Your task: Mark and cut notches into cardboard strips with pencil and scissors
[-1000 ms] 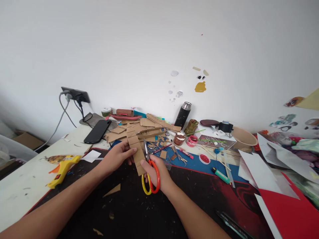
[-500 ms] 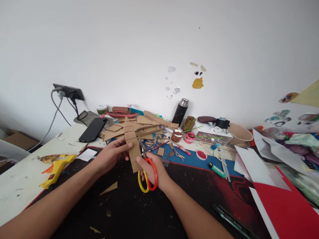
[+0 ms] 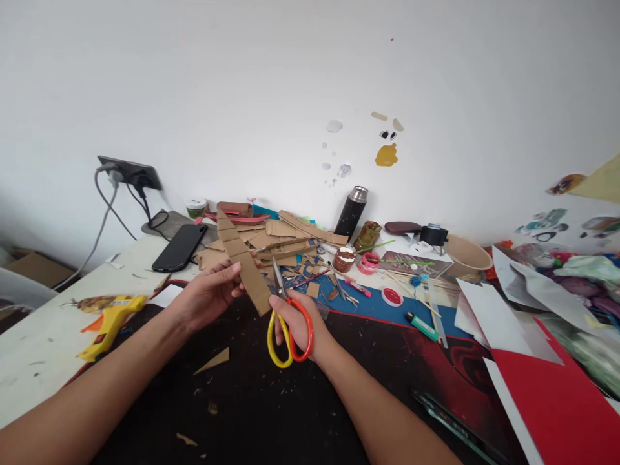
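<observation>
My left hand [image 3: 213, 289] pinches a long, creased strip of cardboard [image 3: 252, 278] by its left edge, thumb on the face toward me. The strip narrows to a point at its far upper end and tilts up to the left. In my right hand [image 3: 303, 323] is a pair of scissors [image 3: 278, 278] with one yellow and one red handle, blades pointing up and away. The blades lie just right of the strip's lower end and look nearly closed. Whether they touch the cardboard I cannot tell. Some right fingers are hidden behind the handles.
Cardboard scraps [image 3: 290, 232] pile up behind my hands. A yellow glue gun [image 3: 111, 326] and a black phone [image 3: 179, 247] lie left. A black thermos [image 3: 351, 215], paint jars [image 3: 343, 258] and a green cutter [image 3: 422, 327] are to the right, with red paper [image 3: 547, 400] beyond.
The cardboard strip has swung so its pointed end leans farther left, and my left hand has shifted left with it. The scissors have come away slightly right of the strip.
</observation>
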A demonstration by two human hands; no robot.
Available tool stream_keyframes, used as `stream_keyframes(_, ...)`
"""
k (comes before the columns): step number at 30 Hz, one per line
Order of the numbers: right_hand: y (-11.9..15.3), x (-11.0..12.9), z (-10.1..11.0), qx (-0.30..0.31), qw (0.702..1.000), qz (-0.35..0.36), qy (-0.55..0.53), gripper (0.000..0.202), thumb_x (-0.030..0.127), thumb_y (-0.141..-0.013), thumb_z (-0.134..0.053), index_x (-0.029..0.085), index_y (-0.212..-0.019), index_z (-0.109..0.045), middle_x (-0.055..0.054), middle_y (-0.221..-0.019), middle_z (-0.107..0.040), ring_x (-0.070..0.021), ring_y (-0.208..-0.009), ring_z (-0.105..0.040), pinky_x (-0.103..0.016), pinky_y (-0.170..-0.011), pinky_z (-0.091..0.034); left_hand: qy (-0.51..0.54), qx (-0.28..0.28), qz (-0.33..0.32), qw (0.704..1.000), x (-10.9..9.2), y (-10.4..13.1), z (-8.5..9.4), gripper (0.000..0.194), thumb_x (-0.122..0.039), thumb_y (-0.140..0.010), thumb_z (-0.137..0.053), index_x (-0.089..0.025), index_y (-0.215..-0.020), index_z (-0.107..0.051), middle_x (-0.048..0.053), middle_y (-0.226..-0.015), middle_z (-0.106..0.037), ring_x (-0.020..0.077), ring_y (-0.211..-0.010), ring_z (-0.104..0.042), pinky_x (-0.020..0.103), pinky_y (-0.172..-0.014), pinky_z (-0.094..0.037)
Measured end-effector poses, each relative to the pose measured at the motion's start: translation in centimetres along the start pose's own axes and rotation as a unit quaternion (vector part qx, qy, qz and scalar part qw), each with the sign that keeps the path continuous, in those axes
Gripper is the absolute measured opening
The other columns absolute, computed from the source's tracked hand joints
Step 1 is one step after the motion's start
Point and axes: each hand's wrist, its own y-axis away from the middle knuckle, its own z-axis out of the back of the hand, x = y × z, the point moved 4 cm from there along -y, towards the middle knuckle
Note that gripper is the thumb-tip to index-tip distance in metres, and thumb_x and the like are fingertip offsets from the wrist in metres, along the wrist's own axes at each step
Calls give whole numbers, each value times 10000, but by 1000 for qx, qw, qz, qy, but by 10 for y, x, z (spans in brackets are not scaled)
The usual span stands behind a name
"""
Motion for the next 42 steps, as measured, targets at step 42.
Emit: stream_keyframes(42, 3, 4, -4, 11, 999, 13, -42, 654, 845, -852, -813, 233, -866, -583, 60, -523, -608, -124, -397, -551, -211, -416, -394, -141, -96, -93, 981, -1, 2, -6, 629, -602, -588, -1089, -189, -860, -702, -53, -620, -641, 76, -401, -503, 171, -326, -338)
